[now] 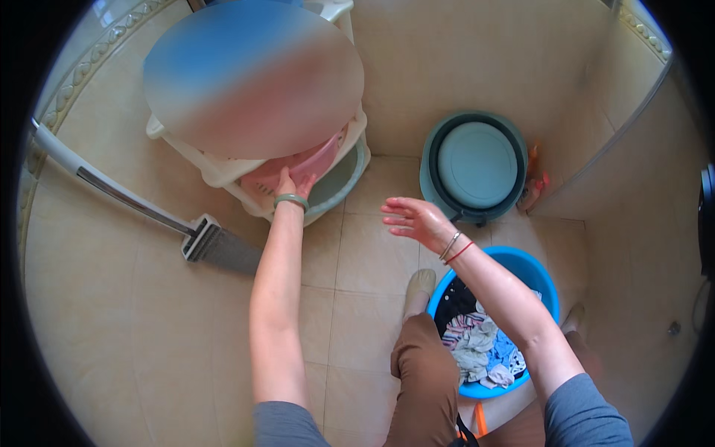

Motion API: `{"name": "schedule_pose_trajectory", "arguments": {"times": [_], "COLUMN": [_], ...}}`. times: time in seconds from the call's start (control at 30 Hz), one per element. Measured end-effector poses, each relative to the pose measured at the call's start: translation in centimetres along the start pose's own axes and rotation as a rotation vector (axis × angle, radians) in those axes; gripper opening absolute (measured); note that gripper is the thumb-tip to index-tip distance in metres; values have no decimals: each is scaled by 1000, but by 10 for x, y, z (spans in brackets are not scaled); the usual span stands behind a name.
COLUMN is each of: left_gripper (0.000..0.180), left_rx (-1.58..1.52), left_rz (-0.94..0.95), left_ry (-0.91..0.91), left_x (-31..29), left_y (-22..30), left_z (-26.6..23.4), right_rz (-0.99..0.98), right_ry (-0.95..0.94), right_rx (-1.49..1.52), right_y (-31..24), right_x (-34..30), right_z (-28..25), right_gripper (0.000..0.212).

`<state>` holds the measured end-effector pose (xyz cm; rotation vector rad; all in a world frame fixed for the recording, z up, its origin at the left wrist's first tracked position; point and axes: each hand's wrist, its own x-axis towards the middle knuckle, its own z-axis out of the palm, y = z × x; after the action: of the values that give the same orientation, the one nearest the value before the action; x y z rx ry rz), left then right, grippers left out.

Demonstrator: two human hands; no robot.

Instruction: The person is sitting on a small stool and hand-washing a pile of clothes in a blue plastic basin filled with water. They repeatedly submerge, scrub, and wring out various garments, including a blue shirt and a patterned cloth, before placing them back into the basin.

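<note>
My left hand (293, 185), with a green bangle at the wrist, reaches up to a pink plastic basin (316, 162) on a white shelf rack (216, 170). Its fingers are at the basin's near edge and seem to grip it, though their tips are partly hidden. My right hand (418, 221) hovers over the floor, palm turned left, fingers apart and holding nothing. Its wrist bears a metal bangle and a red string. Below that forearm stands a bright blue tub (546, 279) between my feet, with crumpled clothes (480, 346) inside. The forearm hides part of the tub.
A grey-green round basin (477, 165) stands by the far wall, with a reddish-orange item (534, 182) beside it. On the left, a flat mop (223, 246) leans across the wall. A pale green basin (339, 182) sits low in the rack. Blur covers the rack's upper part.
</note>
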<state>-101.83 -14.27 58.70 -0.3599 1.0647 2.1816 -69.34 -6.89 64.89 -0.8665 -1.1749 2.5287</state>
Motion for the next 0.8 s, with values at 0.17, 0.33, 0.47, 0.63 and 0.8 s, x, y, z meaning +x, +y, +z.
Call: {"name": "schedule_pose_trajectory", "arguments": {"times": [0.17,0.33,0.47,0.63,0.8], "left_gripper": [31,20,24,30,23], "left_rx": [70,316,364,315,288], "left_rz": [28,7,-95,-222,-243], "left_ry": [-24,-120,-64,38,189], "left_x": [-82,-266,-348,-345,-331], "left_y": [-61,-133,-185,-275,-371], "left_z": [-25,-99,-163,-259,-306], "right_rz": [-35,-16,57,58,6], "right_ry": [106,88,168,308,313], "right_rx": [69,205,216,215,275], "right_y": [25,43,72,134,137], "right_x": [-26,-103,-164,-217,-285], "right_z": [-75,-132,-177,-252,-346], "right_gripper": [44,63,74,71,57]}}
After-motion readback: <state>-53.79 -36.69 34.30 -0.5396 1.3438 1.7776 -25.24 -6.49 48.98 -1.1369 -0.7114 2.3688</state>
